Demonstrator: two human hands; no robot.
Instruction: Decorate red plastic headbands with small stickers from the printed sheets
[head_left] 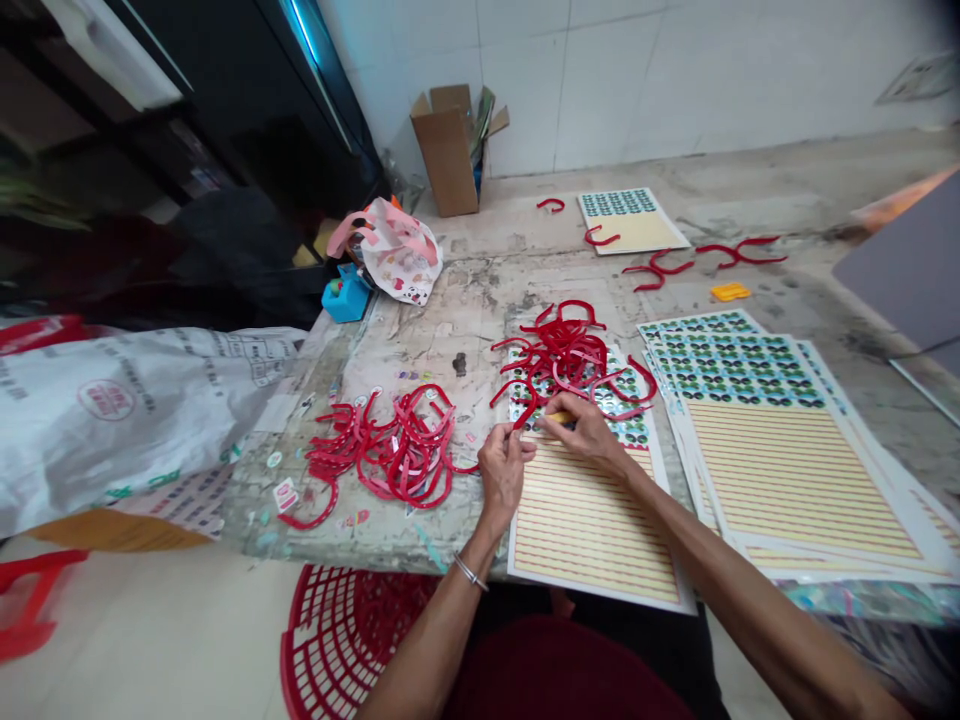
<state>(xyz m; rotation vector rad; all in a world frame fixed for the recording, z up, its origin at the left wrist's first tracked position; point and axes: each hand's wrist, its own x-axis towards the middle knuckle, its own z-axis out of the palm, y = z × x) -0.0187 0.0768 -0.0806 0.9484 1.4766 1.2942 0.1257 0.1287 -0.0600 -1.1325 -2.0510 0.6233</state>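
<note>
Left fingers: closed, pinching the lower end of a curved red band (526, 413); they belong to the left hand (501, 478), near the middle of the frame.
Right fingers: closed around a small yellow piece (559, 417), just beside that band; the right hand (589, 433) reaches in from the lower right. How each fingertip sits on the piece is too small to tell.
Left wrist: a silvery bracelet (471, 572).
Under the hands: a printed sheet (596, 520), pictures in its upper part, yellow stripes below.
Beyond the fingers: a heap of red bands (564, 348), lying over the top of that sheet.
Left of the hands: a second heap (406, 448) of red and pink bands on the worn table (465, 270).
Right of the hands: overlapping printed sheets (799, 470), with a yellow block (730, 292) beyond them.
Upper right of centre: loose red bands (658, 268) and another sheet (646, 230) with a band lying on it.
Upper centre: an open cardboard box (450, 165) by the tiled wall.
Upper left of centre: a pink-and-white bag (405, 252) beside a blue container (346, 298).
Left edge: a white sack (165, 400).
Bottom, left of centre: a red basket (330, 640), below the table's edge.
</note>
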